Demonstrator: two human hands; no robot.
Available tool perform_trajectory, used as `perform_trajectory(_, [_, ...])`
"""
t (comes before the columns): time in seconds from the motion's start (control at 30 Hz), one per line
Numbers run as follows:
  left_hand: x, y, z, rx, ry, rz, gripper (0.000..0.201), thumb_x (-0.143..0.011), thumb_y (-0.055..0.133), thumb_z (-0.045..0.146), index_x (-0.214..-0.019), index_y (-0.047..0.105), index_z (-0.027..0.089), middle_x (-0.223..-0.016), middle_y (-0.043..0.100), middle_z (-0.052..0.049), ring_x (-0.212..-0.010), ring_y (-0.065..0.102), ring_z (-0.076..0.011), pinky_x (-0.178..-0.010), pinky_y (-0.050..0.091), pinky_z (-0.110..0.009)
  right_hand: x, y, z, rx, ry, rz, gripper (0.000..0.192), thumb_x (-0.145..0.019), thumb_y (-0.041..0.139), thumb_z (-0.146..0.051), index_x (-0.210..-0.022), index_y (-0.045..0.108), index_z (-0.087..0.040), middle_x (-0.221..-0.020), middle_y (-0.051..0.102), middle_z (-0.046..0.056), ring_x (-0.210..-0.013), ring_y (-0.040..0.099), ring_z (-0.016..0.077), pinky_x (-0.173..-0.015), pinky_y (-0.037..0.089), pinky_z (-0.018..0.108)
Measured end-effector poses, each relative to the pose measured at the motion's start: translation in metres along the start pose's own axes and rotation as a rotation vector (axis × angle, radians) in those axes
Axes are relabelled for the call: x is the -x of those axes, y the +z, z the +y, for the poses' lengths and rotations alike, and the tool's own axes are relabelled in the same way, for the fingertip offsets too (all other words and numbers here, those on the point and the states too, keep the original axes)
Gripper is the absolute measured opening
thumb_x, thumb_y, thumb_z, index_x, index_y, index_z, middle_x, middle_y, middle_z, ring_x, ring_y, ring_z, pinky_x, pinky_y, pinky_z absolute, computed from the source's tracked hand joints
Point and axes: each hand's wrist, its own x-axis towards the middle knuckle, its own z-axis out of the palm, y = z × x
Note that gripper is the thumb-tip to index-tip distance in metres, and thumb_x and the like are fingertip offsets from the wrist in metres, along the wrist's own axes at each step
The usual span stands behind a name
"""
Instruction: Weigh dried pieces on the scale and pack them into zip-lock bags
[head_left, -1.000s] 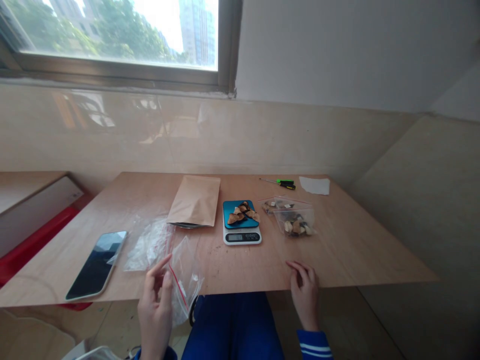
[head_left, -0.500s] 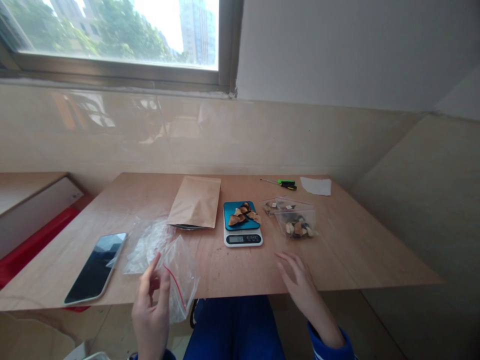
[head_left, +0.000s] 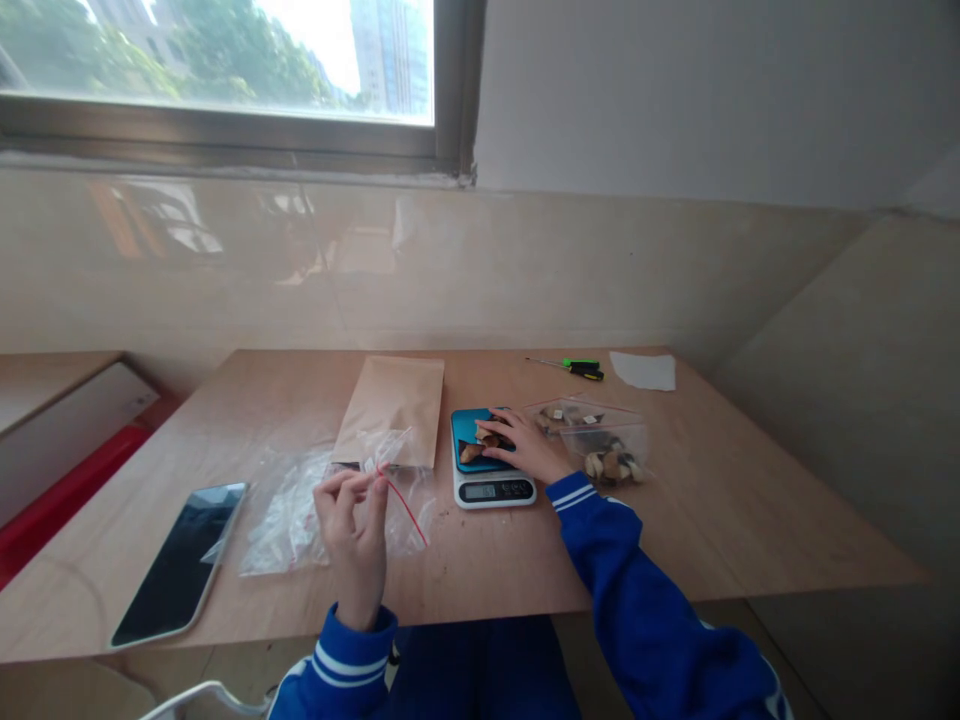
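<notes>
Surface: wooden table (head_left: 712,520) set against a tiled wall under a window (head_left: 225,60).
Hidden or unclear: the scale's readout is too small to read; the right hand covers part of the dried pieces (head_left: 471,452) on the scale (head_left: 491,470); what sits inside the clear tubs (head_left: 600,445) is hard to name; the phone (head_left: 176,565) has a dark screen.
Left hand (head_left: 352,525): raised just above the table's near part, fingers pinched shut on the top edge of a small clear bag (head_left: 394,490) — the bag hangs from that grip.
Right hand (head_left: 525,448): reaching forward, sleeve stretched over the table, palm down with fingers curled loosely on the dried pieces on the scale's blue plate; whether it has hold of one I cannot tell.
Bag's lie: its red seal strip runs slantwise, from the pinch down to the right, with the body spreading toward the brown paper pouch (head_left: 394,405) just behind it.
Nearby: a heap of clear bags (head_left: 281,510) left of the held one — a screwdriver (head_left: 574,367) and a white paper scrap (head_left: 643,371) lie at the far edge.
</notes>
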Motion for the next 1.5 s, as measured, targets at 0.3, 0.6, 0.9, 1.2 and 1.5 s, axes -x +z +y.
perform_trajectory(0.3, [0.003,0.018,0.006,0.221,-0.171,-0.083,0.023,-0.096,0.039,0.041,-0.086,0.044,0.022,-0.131,0.056,-0.011,-0.124,0.05,-0.0219,-0.107,0.032,-0.043,0.009,0.001,-0.01,0.157,-0.029,0.103,0.039,-0.086,0.065,-0.036,-0.123,0.064,-0.024,-0.129,0.061,0.01,-0.118,0.053,0.0283,-0.104,0.044,0.047])
perform_trajectory(0.6, [0.011,0.029,0.015,0.148,-0.386,-0.028,0.035,-0.094,0.034,0.054,-0.097,0.043,0.02,-0.1,0.052,-0.008,-0.105,0.055,-0.0225,-0.096,0.043,-0.041,0.013,0.013,0.003,0.126,-0.034,0.183,0.034,-0.089,0.061,-0.031,-0.123,0.065,-0.027,-0.129,0.062,0.008,-0.118,0.053,0.0279,-0.104,0.044,0.049])
perform_trajectory(0.9, [0.017,0.047,0.026,0.209,-0.517,-0.088,0.029,-0.095,0.033,0.051,-0.096,0.039,0.023,-0.113,0.054,-0.01,-0.112,0.054,-0.0224,-0.1,0.041,-0.043,0.017,0.012,0.006,-0.236,0.039,0.407,0.028,-0.094,0.051,-0.031,-0.11,0.073,-0.026,-0.124,0.067,0.007,-0.118,0.057,0.0242,-0.106,0.044,0.044])
perform_trajectory(1.2, [0.021,0.05,0.034,0.23,-0.564,-0.148,0.035,-0.095,0.03,0.055,-0.1,0.04,0.021,-0.12,0.051,-0.014,-0.126,0.048,-0.0268,-0.106,0.035,-0.044,0.006,0.012,-0.001,-0.594,0.18,0.613,0.023,-0.085,0.063,-0.038,-0.095,0.078,-0.023,-0.115,0.072,0.008,-0.109,0.065,0.0246,-0.102,0.047,0.044])
perform_trajectory(1.5, [0.02,0.056,0.032,0.279,-0.542,-0.179,0.038,-0.094,0.031,0.056,-0.105,0.04,0.021,-0.115,0.054,-0.011,-0.116,0.055,-0.0244,-0.102,0.04,-0.042,0.007,-0.039,-0.085,-1.378,0.348,0.55,0.032,-0.07,0.079,-0.043,-0.094,0.076,-0.023,-0.104,0.076,0.005,-0.099,0.07,0.0232,-0.091,0.056,0.043])
